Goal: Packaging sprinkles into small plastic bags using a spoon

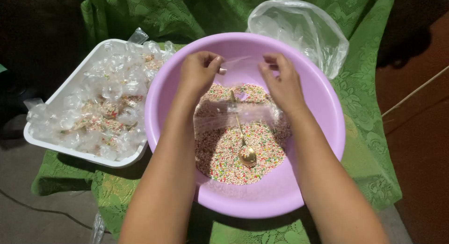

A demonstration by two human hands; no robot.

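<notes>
Both hands (243, 78) pinch thin clear bag (238, 66) | round lilac bowl (322, 146) | grainy sprinkles (224, 155)

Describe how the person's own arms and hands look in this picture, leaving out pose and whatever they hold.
Both forearms are bare up to the frame's lower edge, with no sleeve in view. The left hand and right hand wear no gloves. No watch, bracelet or ring shows on either. Fingernails look short and unpainted, as far as the view allows.

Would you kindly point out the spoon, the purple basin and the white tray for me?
spoon (247, 155), head view, on its bowl.
purple basin (262, 199), head view, on its bare near wall.
white tray (70, 82), head view, on its far-left rim.
</notes>
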